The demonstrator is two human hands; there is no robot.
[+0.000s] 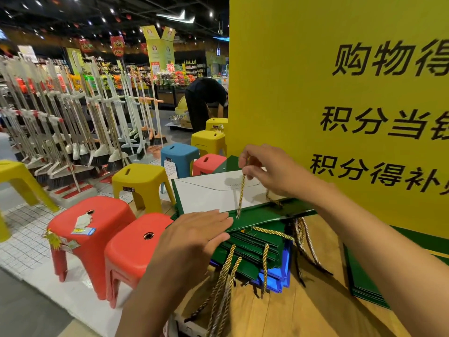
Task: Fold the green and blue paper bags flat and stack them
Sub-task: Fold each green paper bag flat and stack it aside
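A green paper bag (pixel 262 214) lies on top of a stack of flattened green bags (pixel 252 249), its white inner flap (pixel 213 193) turned up. Flat blue bags (pixel 279 278) lie under the green ones. My left hand (pixel 194 237) presses flat with straight fingers on the near edge of the top bag. My right hand (pixel 267 169) pinches the bag's gold rope handle (pixel 241 190) and holds it up above the flap. More gold and dark rope handles (pixel 223 283) hang off the stack's front.
The stack sits on a wooden counter (pixel 291 312) against a yellow sign wall (pixel 340 93). More flat green bags (pixel 362 283) lie at the right. Red stools (pixel 92 229), yellow stools (pixel 143 178) and a blue one stand left; broom racks and a bending person (pixel 206 100) are behind.
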